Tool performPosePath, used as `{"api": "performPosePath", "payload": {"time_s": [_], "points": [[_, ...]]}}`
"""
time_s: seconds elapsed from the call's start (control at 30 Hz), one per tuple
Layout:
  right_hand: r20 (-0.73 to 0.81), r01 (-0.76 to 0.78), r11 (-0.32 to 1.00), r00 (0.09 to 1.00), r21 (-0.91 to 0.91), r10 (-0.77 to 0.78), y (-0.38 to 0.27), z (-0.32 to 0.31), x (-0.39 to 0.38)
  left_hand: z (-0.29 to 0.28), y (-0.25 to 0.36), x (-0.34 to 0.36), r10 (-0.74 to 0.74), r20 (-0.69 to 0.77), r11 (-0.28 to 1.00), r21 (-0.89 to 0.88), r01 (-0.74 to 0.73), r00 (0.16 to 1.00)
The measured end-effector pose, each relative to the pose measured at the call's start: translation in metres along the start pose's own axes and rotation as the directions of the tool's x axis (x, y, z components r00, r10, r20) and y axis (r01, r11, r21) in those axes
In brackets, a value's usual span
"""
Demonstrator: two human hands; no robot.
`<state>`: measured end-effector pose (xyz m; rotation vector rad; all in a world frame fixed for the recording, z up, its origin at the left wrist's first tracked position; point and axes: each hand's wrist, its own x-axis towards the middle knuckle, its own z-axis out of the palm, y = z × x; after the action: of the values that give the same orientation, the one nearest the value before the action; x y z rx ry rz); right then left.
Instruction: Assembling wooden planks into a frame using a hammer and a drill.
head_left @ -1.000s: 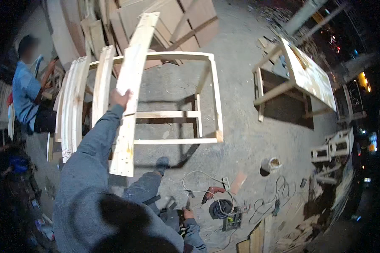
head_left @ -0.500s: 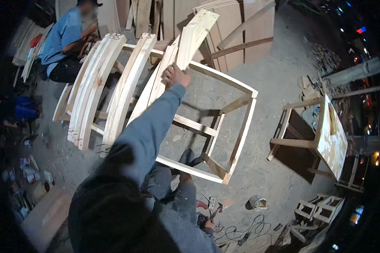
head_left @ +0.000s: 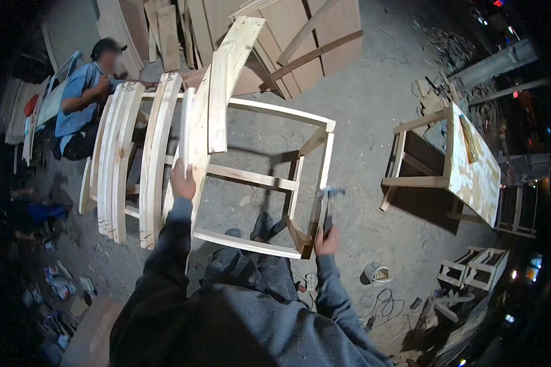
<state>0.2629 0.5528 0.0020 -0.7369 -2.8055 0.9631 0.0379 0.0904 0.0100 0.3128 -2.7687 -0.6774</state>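
My left hand (head_left: 182, 178) is closed around the near part of a pale wooden slat (head_left: 188, 119), which lies across a wooden frame (head_left: 315, 189). A wide plank (head_left: 243, 40) and a short board (head_left: 218, 101) rest against and over that slat, reaching past the far rail. In my right hand (head_left: 326, 240) is a hammer (head_left: 329, 208), held by its handle with the head up, beside the frame's near right corner. To the left of my left hand, several curved slats (head_left: 154, 153) with nails at their ends lie side by side over the frame's rails.
A co-worker (head_left: 79, 107) crouches at the far left, one hand near the slats. At the right stands a wooden piece with a patchy panel (head_left: 476, 174). A small bucket (head_left: 378, 274), a cable (head_left: 386, 306) and small wooden frames (head_left: 474, 267) are on the floor. Sheets (head_left: 337, 43) lean at the back.
My left hand has drawn back from the far boards to the near part of a slat. My right hand has raised the hammer from low down to beside the frame. The view has shifted.
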Motion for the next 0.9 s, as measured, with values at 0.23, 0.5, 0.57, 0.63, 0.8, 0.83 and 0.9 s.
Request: {"api": "performPosePath", "payload": {"time_s": [0.23,0.5,0.57,0.63,0.8,0.83,0.9], "points": [[-0.022,0.253,0.958,0.966,-0.135,-0.259,-0.036,0.047,0.218,-0.066,0.027,-0.111,-0.246,0.567,0.348,-0.705,0.618,0.786],[0.11,0.189,0.923,0.981,-0.336,-0.16,-0.053,0.051,0.254,-0.103,0.148,-0.123,0.157,0.823,0.111,-0.564,0.818,0.546],[-0.034,0.262,0.848,0.95,-0.461,-0.312,-0.068,0.042,0.24,-0.101,0.158,-0.117,0.176,0.826,0.112,-0.557,0.823,0.535],[-0.005,0.287,0.945,0.956,-0.156,-0.292,-0.094,0.031,0.224,-0.095,0.159,-0.115,0.198,0.82,0.096,-0.562,0.822,0.537],[0.378,-0.071,0.669,0.867,0.74,-0.325,-0.198,0.032,0.119,-0.084,0.147,-0.128,0.29,0.806,0.254,-0.585,0.771,0.516],[0.529,-0.344,0.508,0.801,0.79,-0.28,-0.216,0.032,0.095,-0.082,0.143,-0.128,0.324,0.771,0.34,-0.636,0.692,0.549],[0.555,-0.524,0.2,0.819,0.828,-0.148,-0.249,0.034,0.059,-0.084,0.122,-0.115,0.359,0.767,0.663,-0.611,0.433,0.532]]}}
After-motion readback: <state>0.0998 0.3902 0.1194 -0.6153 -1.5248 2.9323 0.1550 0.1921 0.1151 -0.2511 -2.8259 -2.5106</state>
